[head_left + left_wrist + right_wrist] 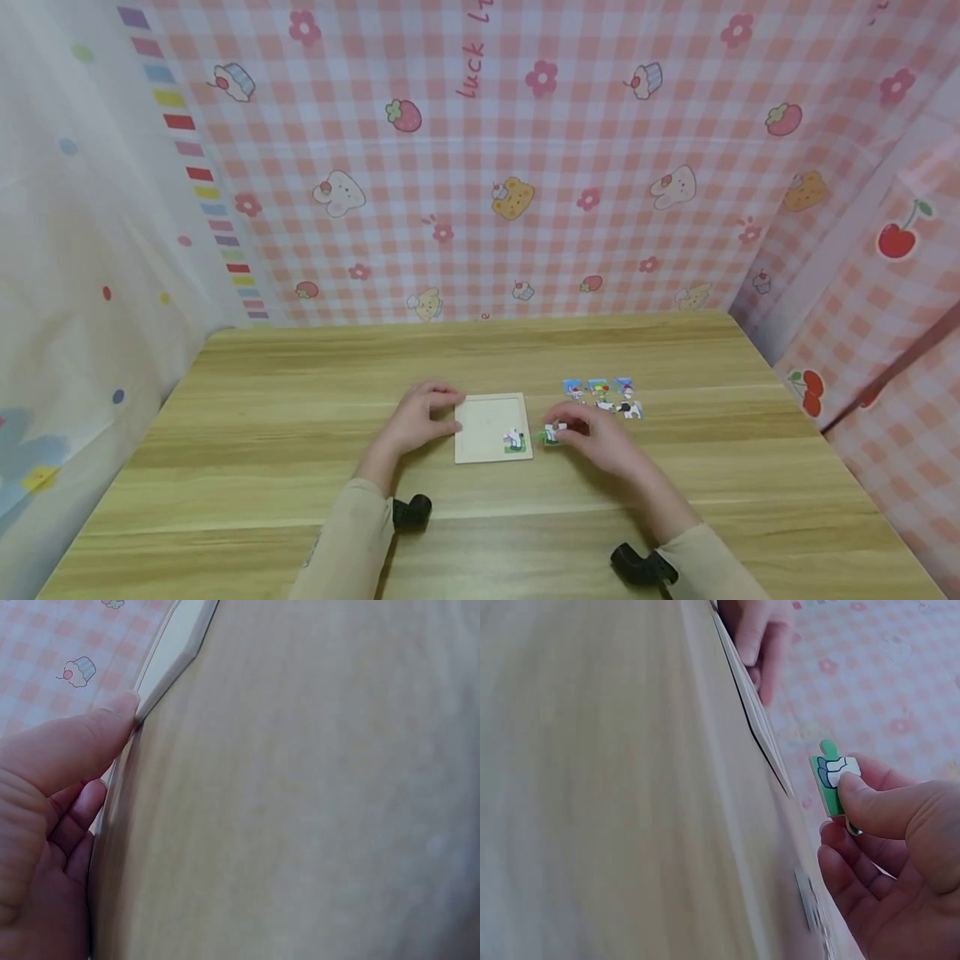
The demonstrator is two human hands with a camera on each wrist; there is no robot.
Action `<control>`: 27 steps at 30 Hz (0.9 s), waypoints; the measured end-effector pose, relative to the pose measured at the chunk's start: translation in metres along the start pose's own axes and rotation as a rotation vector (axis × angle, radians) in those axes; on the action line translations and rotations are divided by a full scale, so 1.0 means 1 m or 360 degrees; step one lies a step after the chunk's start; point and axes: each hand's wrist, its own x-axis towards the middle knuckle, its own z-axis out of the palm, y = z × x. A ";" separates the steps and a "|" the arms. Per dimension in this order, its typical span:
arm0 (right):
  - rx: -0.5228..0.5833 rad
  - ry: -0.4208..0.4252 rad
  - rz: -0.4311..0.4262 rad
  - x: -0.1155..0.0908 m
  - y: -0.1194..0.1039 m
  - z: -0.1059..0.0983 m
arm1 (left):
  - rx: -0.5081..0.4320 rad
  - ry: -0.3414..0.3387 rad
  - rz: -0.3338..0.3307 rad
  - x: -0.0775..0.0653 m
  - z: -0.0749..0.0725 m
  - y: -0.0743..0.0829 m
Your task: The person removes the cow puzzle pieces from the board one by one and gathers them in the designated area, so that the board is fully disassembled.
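A square wooden puzzle tray [480,429] lies on the table, with one jigsaw piece [514,441] in its lower right corner. My left hand [420,417] holds the tray at its left side; in the left wrist view the thumb [112,724] presses on the tray's edge [169,667]. Just right of the tray, my right hand [596,437] pinches a green and white jigsaw piece [553,432] between thumb and fingers. The right wrist view shows this piece [829,784] held up, knobs at both ends.
Several loose jigsaw pieces [600,388] lie in two rows behind the right hand, partly covered by it. The wooden table [300,400] meets a pink checked curtain [465,167] at its back edge. More cloth hangs at both sides.
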 end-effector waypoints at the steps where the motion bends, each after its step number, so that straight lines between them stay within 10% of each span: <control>1: 0.0007 0.0010 0.0014 -0.002 0.001 -0.003 | 0.0001 -0.0004 -0.0003 0.000 0.000 0.000; 27: -0.0231 0.0035 0.0268 -0.033 0.034 -0.060 | -0.0010 -0.0016 0.0004 0.000 -0.001 0.002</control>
